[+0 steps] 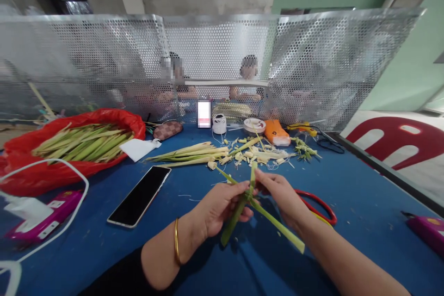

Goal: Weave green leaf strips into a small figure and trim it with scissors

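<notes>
Green leaf strips (243, 208) crossed between both hands — left hand (222, 208) and right hand (279, 194) pinched them, fingers closed narrow.

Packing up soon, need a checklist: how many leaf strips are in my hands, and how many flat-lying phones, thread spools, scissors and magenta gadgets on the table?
Green leaf strips held crossed: 2
Black-screened smartphone lying flat: 1
White thread spool: 1
Red-handled scissors: 1
Magenta plastic gadgets: 2
Total: 7
</notes>
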